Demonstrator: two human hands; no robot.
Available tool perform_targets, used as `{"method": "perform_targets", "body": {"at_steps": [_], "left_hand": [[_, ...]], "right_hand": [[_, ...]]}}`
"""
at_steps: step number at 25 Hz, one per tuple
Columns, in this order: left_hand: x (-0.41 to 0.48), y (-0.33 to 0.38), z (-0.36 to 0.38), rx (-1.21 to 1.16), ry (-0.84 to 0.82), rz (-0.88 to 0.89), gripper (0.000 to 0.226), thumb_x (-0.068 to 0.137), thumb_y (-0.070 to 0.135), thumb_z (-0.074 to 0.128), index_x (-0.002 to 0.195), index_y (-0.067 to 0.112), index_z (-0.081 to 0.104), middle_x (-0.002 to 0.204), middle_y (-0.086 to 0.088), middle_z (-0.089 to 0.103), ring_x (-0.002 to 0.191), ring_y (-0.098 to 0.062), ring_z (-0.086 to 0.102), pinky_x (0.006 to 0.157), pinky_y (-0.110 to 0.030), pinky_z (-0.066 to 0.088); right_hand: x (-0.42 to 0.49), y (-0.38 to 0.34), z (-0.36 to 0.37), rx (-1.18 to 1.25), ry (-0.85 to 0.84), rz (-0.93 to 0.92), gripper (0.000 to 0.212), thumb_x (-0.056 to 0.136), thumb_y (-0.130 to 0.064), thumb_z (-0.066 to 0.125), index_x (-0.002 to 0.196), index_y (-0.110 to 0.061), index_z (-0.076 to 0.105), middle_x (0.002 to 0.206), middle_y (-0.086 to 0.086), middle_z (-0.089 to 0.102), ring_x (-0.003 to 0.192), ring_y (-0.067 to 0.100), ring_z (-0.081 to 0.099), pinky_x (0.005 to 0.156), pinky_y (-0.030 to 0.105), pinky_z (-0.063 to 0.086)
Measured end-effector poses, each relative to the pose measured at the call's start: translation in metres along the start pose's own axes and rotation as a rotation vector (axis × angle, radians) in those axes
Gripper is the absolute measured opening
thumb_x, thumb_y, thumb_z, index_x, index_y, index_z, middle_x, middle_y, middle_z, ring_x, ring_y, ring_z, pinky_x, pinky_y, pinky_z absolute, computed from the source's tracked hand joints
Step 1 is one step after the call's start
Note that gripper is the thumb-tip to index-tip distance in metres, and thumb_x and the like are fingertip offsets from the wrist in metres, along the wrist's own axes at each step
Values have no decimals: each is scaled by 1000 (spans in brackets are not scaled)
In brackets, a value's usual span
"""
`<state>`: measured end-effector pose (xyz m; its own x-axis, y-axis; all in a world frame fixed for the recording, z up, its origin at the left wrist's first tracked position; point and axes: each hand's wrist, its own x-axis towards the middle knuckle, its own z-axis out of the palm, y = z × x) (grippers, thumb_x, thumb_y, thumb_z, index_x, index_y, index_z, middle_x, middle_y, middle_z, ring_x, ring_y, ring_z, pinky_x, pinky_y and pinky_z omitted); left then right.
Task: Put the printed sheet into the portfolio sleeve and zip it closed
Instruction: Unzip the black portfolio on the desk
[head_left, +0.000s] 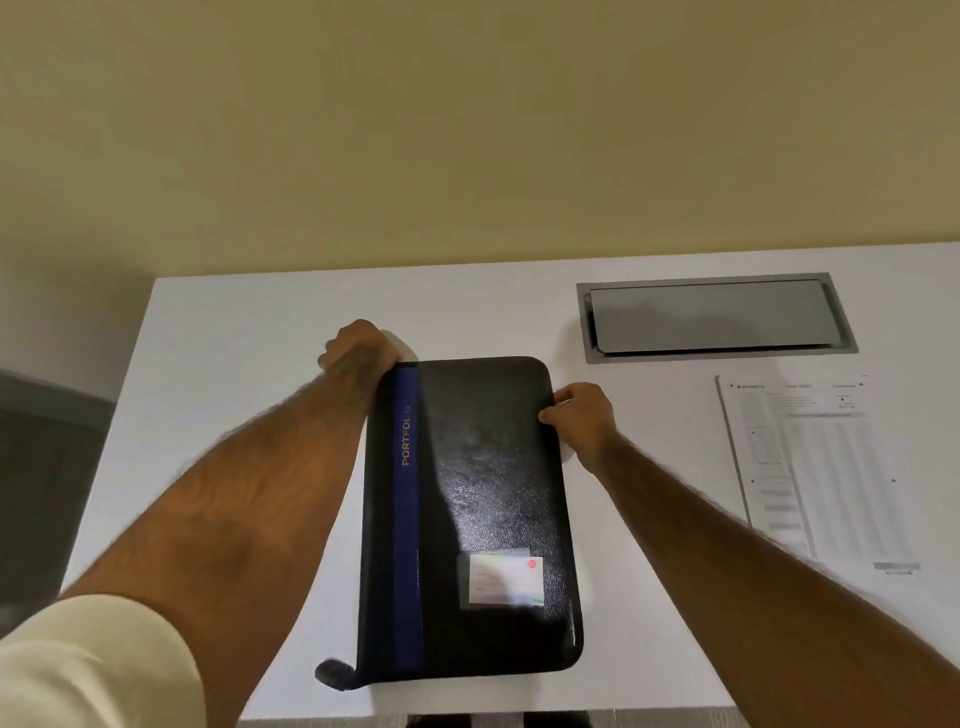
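A black zip portfolio (467, 514) lies shut at the centre of the white desk (249, 332), blue spine to 9 o'clock. The left hand (361, 345) is closed over its far-left corner at 11 o'clock; the right hand (582, 415) has its fingers curled onto the right edge at 1 o'clock. Whether either pinches a zip pull I cannot tell. The printed sheet (821, 467) lies flat at 3 o'clock, well apart, below the grey cable hatch (711, 317). The step in hand looks like opening: pin the corner firmly and run the zip evenly round the edge.
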<state>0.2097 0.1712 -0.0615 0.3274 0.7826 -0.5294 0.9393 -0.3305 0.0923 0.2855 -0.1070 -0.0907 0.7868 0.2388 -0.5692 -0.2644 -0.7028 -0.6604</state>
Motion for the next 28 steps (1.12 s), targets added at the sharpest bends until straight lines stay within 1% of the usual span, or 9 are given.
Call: {"method": "perform_targets", "body": {"at_steps": [9, 13, 15, 18, 20, 23, 25, 26, 28], "left_hand": [[3, 13, 1, 182, -23, 52, 41, 83, 31, 67, 118, 11, 61, 126, -12, 62, 120, -33, 56, 96, -40, 44], [-1, 21, -12, 227, -150, 101, 41, 76, 43, 76, 73, 14, 47, 106, -11, 57, 98, -29, 52, 86, -36, 44], [-2, 27, -17, 279, -191, 113, 41, 81, 43, 77, 87, 8, 57, 115, -14, 61, 104, -29, 56, 90, -37, 46], [1, 33, -20, 323, -274, 64, 55, 89, 26, 75, 132, -3, 57, 135, -18, 61, 126, -33, 58, 105, -40, 49], [4, 32, -21, 317, -333, 69, 49, 92, 12, 70, 135, -6, 56, 136, -21, 61, 128, -34, 58, 107, -42, 48], [1, 30, -22, 371, -307, 93, 48, 95, 15, 67, 137, -4, 52, 122, -19, 61, 111, -27, 61, 104, -36, 50], [6, 31, -20, 341, -330, 98, 46, 97, 12, 64, 138, -5, 52, 127, -20, 61, 102, -26, 63, 95, -35, 55], [8, 31, -21, 334, -353, 113, 45, 97, 10, 63, 138, -6, 53, 133, -21, 60, 103, -28, 65, 92, -36, 55], [8, 32, -21, 347, -370, 110, 48, 97, 11, 65, 139, -8, 50, 138, -24, 58, 120, -33, 61, 104, -41, 50]], "right_hand": [[6, -8, 3, -2, 18, 6, 7, 82, 0, 70, 87, -4, 70, 88, 13, 70, 83, 30, 68, 81, 42, 62], [10, -8, 4, -29, 51, -8, 11, 87, 4, 62, 91, 0, 71, 89, 13, 69, 83, 29, 67, 82, 42, 62], [12, -9, 6, -36, 65, -16, 11, 92, 2, 60, 89, -2, 70, 84, 11, 66, 80, 27, 65, 81, 39, 62], [12, -9, 8, -41, 91, -29, 20, 95, -4, 59, 76, -7, 65, 73, 7, 60, 72, 25, 63, 75, 35, 60], [11, -8, 11, -30, 89, -19, 26, 91, -9, 67, 66, -12, 60, 68, 4, 59, 66, 22, 62, 68, 31, 59], [10, -6, 17, -65, 95, 12, 32, 83, -15, 77, 59, -16, 55, 64, 2, 59, 59, 17, 59, 62, 26, 51], [11, -5, 19, -91, 117, 19, 34, 82, -13, 77, 58, -17, 53, 62, -1, 58, 58, 14, 58, 58, 23, 47], [12, -6, 20, -96, 120, 21, 34, 82, -12, 77, 58, -18, 53, 62, -1, 59, 58, 14, 58, 57, 22, 46], [13, -7, 20, -100, 106, 32, 32, 84, -12, 76, 60, -17, 56, 65, -1, 60, 61, 16, 61, 64, 26, 54]]}}
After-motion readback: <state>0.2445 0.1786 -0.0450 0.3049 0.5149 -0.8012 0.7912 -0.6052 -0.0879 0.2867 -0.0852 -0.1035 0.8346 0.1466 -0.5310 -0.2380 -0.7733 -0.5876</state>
